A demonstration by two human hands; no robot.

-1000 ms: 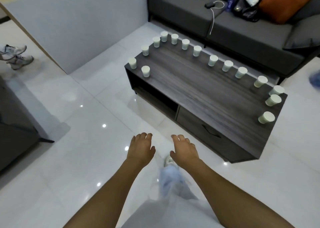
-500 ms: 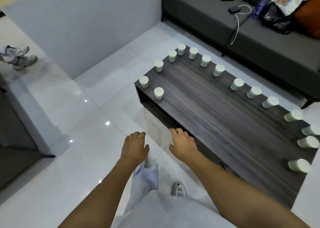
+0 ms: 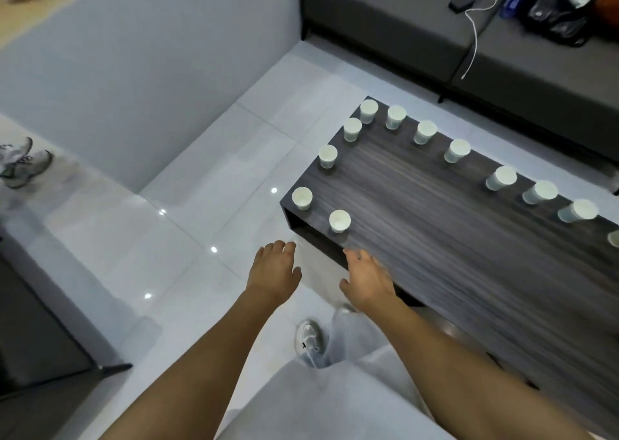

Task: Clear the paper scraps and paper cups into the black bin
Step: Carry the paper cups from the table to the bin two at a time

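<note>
Several white paper cups stand upside down along the left and far edges of a dark wooden coffee table point(image 3: 452, 238). The nearest cup point(image 3: 339, 221) sits by the table's near left corner, with another cup point(image 3: 302, 198) just left of it. My left hand point(image 3: 274, 272) hovers over the floor, fingers relaxed and holding nothing. Over the table's near edge, a short way below the nearest cup, my right hand point(image 3: 366, 280) is stretched forward, also holding nothing. No black bin or paper scraps are in view.
A grey sofa point(image 3: 502, 47) with a phone, a cable, a bottle and bags stands behind the table. A grey partition wall point(image 3: 150, 71) rises at the left. Sneakers point(image 3: 20, 165) lie on the floor far left, and dark furniture point(image 3: 30, 339) stands at the lower left.
I have stepped closer to the table, so it now fills the right side of the view. Both hands have come forward, the right one reaching the table's near edge.
</note>
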